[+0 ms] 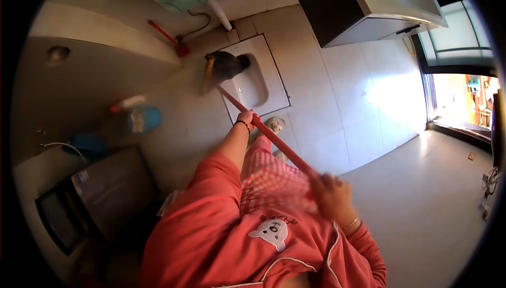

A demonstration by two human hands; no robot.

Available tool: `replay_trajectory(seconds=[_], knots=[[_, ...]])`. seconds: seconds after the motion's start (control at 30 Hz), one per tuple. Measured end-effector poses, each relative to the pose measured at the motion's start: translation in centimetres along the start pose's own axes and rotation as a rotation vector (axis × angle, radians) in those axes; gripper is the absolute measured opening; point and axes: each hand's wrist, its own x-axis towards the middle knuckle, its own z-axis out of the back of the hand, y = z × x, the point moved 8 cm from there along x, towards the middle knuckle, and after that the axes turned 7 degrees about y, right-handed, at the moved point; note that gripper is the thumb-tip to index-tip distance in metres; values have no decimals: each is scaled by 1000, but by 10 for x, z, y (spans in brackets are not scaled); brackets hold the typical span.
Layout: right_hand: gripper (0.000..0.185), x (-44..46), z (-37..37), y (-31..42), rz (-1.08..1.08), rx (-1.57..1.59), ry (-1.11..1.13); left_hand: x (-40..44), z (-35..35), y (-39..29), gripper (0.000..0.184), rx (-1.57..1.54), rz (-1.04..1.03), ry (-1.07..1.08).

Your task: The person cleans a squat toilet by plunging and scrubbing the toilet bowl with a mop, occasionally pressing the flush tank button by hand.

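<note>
A long red pole (284, 148) runs diagonally in front of me, with a dark, bristly head like a broom's (226, 66) at its far end. My left hand (246, 118), below a beaded bracelet, is wrapped round the pole partway along. Near the upper end, close to my body, my right hand (333, 198) is closed on it; motion blurs this hand. The broom head lies over the left side of a white squat toilet (253, 85) set in the floor, and a brown band edges it. My shoe (275, 124) stands just below the toilet's rim.
A red long-handled tool (182, 49) leans by the wall, near a white pipe (219, 13). At left are a blue container (145, 119), a blue basin (88, 145) and a washing machine (116, 182). A sink cabinet (363, 24) juts in at upper right, beside a bright doorway (456, 101).
</note>
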Motion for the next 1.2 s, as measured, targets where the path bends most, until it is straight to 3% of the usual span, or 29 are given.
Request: replay_trajectory(seconds=[0.17, 0.3, 0.37, 0.57, 0.9, 0.93, 1.03, 1.2], knots=[[40, -45, 3, -23, -26, -27, 148, -8, 4, 81, 13, 155, 206, 122], [39, -83, 49, -46, -12, -82, 155, -78, -43, 132, 17, 80, 187, 20], [39, -89, 75, -55, -42, -131, 192, -82, -56, 169, 17, -1, 306, 43], [38, -93, 149, -62, -205, -172, 71, -139, -117, 195, 6, -53, 568, 93], [50, -160, 213, -112, -330, -104, -123, -201, -224, 199, 5, 73, 583, 224], [50, -166, 216, -118, -339, -92, -124, -191, -233, 212, 6, 98, 593, 369], [47, -188, 217, -149, -470, -44, -107, -201, -265, 234, 10, 74, 584, 278], [41, -197, 204, -229, -379, -68, -109, -147, -297, 315, 12, 114, 572, 249]])
